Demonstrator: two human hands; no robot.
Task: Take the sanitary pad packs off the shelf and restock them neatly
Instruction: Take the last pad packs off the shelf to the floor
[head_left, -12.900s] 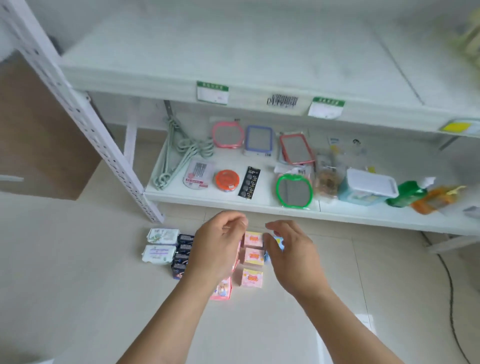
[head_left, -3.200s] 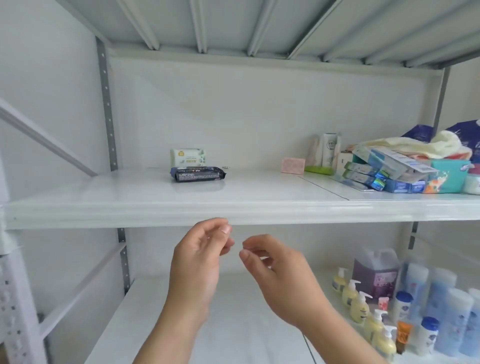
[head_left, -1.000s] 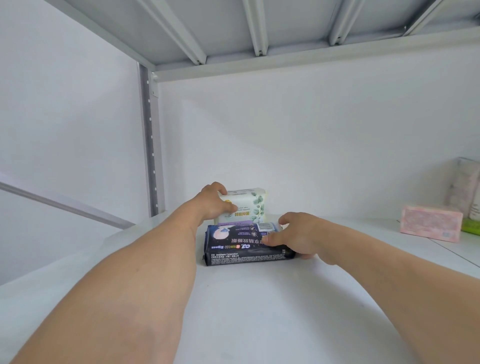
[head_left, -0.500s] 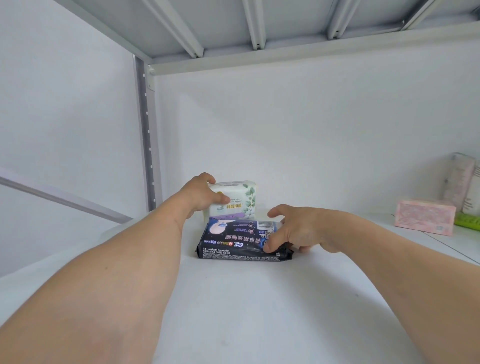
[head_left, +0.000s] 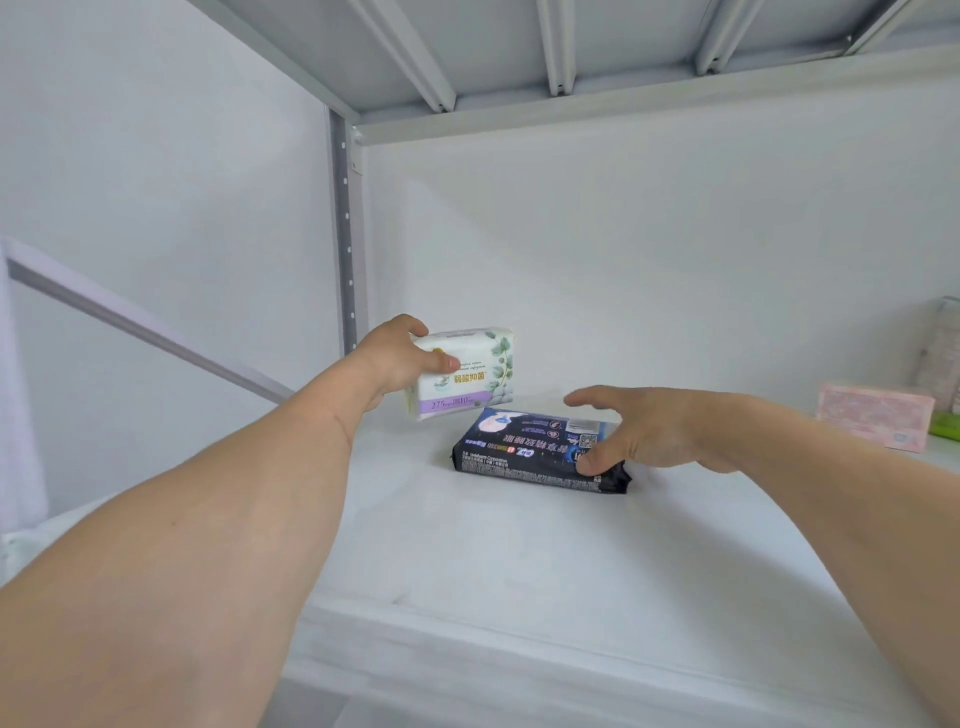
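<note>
The white leaf-printed pack (head_left: 464, 373), which stood on the shelf (head_left: 519, 561) half a second ago, has been lifted clear and is pinched at its end by the left hand (head_left: 397, 358). The dark pack (head_left: 537, 451) is still lying flat, its right end being closed on by the right hand (head_left: 644, 428), fingers spread. Removal is judged nearly finished.

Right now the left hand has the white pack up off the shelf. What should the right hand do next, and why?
Probably close the right hand round the dark pack and lift it. The left hand already grips the white pack clear of the shelf, while the dark pack lies flat, the right thumb on its near edge, fingers spread above.
</note>
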